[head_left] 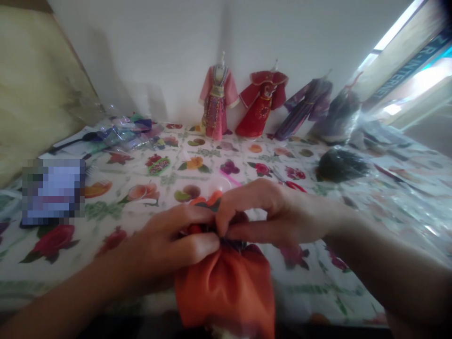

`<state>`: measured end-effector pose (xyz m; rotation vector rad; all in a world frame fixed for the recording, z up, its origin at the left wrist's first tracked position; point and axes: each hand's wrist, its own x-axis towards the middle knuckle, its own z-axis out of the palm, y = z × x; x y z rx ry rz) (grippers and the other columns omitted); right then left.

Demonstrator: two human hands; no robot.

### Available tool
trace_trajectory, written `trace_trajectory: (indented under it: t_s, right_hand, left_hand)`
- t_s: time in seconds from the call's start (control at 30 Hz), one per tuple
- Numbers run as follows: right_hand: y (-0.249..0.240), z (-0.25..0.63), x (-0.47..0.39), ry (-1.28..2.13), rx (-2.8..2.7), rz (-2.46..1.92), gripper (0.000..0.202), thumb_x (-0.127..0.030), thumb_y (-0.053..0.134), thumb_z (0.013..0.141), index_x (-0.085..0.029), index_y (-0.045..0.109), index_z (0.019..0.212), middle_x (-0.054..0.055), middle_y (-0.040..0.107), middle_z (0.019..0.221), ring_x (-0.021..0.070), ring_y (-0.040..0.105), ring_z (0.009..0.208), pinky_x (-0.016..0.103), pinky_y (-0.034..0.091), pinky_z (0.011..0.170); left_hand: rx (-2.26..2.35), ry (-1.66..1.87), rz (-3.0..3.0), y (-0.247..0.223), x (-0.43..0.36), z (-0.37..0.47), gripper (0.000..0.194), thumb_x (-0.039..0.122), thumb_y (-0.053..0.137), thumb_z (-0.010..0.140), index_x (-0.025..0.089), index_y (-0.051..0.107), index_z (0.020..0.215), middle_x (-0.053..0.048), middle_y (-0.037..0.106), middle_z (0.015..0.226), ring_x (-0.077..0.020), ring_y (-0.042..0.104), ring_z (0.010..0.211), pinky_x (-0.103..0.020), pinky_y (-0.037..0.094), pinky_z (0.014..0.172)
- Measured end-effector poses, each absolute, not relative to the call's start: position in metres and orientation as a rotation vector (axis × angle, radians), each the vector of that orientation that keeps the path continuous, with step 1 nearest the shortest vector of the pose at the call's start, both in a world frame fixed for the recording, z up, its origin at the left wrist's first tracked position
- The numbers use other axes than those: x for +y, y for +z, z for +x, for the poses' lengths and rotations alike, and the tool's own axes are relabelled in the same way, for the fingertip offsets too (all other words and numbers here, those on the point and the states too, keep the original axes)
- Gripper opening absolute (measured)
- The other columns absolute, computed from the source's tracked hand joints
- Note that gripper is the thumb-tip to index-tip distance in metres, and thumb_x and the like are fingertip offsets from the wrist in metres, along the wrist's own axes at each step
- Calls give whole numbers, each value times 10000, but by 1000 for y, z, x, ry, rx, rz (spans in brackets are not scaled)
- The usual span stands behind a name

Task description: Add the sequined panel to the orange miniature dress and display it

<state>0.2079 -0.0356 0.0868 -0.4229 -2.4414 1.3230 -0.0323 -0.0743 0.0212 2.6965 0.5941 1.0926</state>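
Note:
A small orange satin dress (226, 285), gathered at a dark waist, lies at the table's near edge with its skirt spread toward me. My left hand (176, 242) grips the gathered waist from the left, thumb and fingers closed on the cloth. From the right, my right hand (264, 212) pinches at the same spot, its fingertips meeting those of the left. What lies between the right fingertips is hidden; it may be cloth or something thin. Part of the dress's orange and dark upper end (208, 200) shows beyond the hands.
Against the wall stand miniature dresses on stands: a pink one (217, 101), a red one (261, 103) and a purple one (307, 108). Red-handled scissors (294, 186) lie beyond my right hand. A dark plastic-wrapped bundle (342, 165), a blurred phone (56, 193) and plastic bags (123, 132) surround the work.

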Motion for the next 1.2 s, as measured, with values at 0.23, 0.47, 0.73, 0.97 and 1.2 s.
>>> trace_trajectory:
  t_s: [0.23,0.47,0.73,0.97,1.2]
  right_hand:
    - [85,210,-35,1336,-2475,-455,86,-181,585,959,-125,648,977,40,669,915,98,614,805,212,523,735]
    - [86,211,-39,1310,-2486,-474,117,-183,550,985,-131,644,940,28,654,901,85,598,790,200,514,744]
    - [91,223,-47,1333,-2477,-611,141,-182,600,960,-146,625,1093,49,688,1012,108,651,893,231,537,796]
    - [95,234,-50,1225,-2511,-515,75,-130,590,954,-146,660,977,46,682,932,113,638,883,239,532,821]
    - [91,224,-44,1223,-2503,-319,64,-143,612,948,-103,661,939,113,674,1063,143,616,1015,278,515,920]
  left_hand:
    - [489,1182,2697,20,-67,-28,156,209,509,983,167,593,1108,-58,692,1070,-150,693,944,-224,607,811]
    - [695,930,2358,28,-71,-20,264,45,466,928,249,620,991,56,720,881,-82,697,751,-117,574,651]
    - [500,1085,2640,17,-72,-32,213,154,541,943,248,628,1114,-47,677,1184,-190,690,1025,-286,595,877]
    - [473,1066,2709,18,-70,-31,173,180,540,956,226,610,1107,-86,682,1186,-213,681,1099,-341,574,968]
    - [398,1141,2716,22,-67,-26,109,194,531,959,198,622,1020,-77,671,1070,-164,676,928,-300,598,845]
